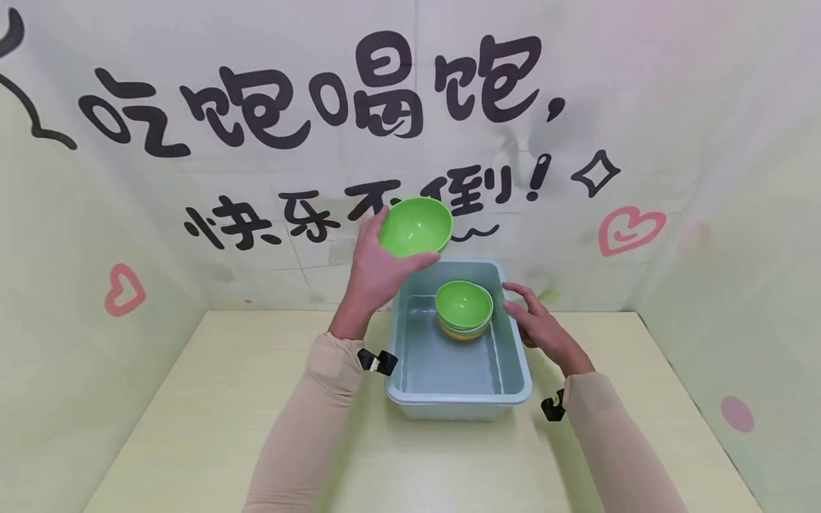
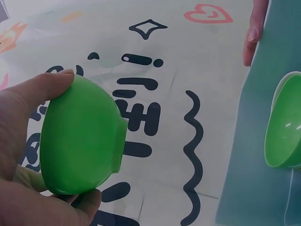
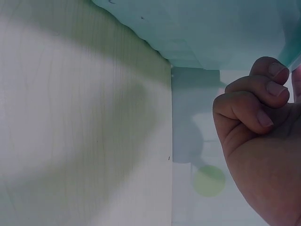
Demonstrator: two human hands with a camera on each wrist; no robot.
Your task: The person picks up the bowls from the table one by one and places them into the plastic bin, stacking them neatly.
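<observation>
My left hand (image 1: 378,267) grips a green bowl (image 1: 420,226), raised above the back left of the blue-grey tub (image 1: 458,399). The bowl is tipped on its side, its inside facing me. In the left wrist view, the thumb is on one side of the bowl (image 2: 84,136) and the fingers on the other. Inside the tub, another green bowl (image 1: 462,305) tops a small stack with white and yellow rims below. My right hand (image 1: 545,331) is at the tub's right rim, index finger and thumb tips right at it. Its other fingers (image 3: 247,94) curl loosely outside the tub.
The tub stands on a pale wooden table (image 1: 256,413), close to the back wall (image 1: 353,285). Lettered and decorated walls enclose the table at the back and both sides. Each wrist wears a small black device.
</observation>
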